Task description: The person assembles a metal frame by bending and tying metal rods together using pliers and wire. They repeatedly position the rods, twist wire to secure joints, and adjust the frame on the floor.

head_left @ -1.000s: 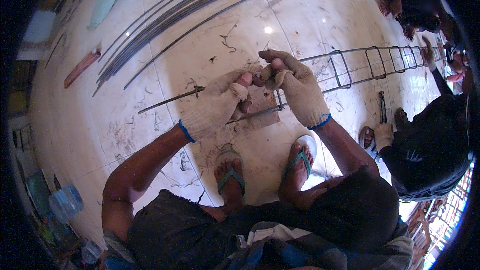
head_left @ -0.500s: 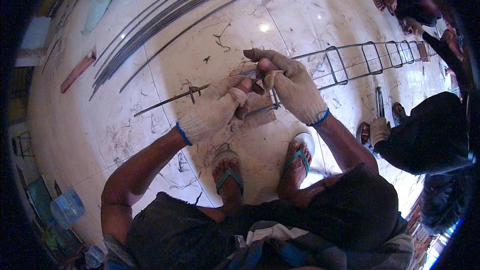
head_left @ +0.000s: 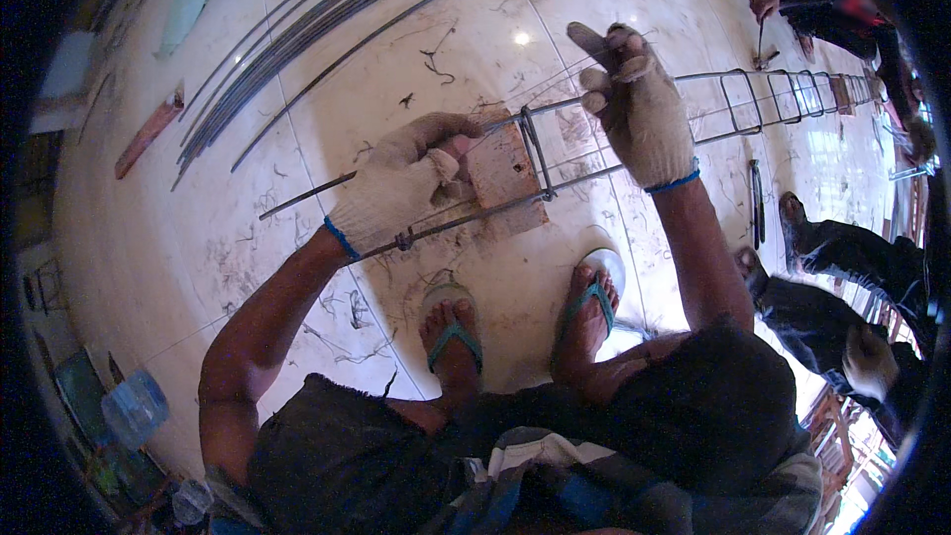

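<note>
A rebar cage of long steel bars (head_left: 451, 226) and square stirrups (head_left: 536, 154) lies across the floor before me. Its near end passes over a reddish wooden block (head_left: 505, 173). My left hand (head_left: 401, 183), in a cream knitted glove with a blue cuff, is curled over the upper bar left of the block; what its fingers hold is hidden. My right hand (head_left: 639, 109), gloved alike, is raised over the cage right of the nearest stirrup. Its thumb and fingers are bent together, and a thin strand seems to show at the tips, too small to name.
Long loose steel bars (head_left: 297, 69) lie at the far left beside a brown wood piece (head_left: 149, 134). Wire scraps (head_left: 436, 64) litter the tiles. Dark pliers-like handles (head_left: 757, 203) lie at right. Co-workers (head_left: 822, 317) crouch along the right. A plastic bottle (head_left: 136, 406) stands lower left.
My hands have parted: the right moved up and right, the left slightly left and down. The nearest stirrup and block now show between them. The co-worker at right has shifted position.
</note>
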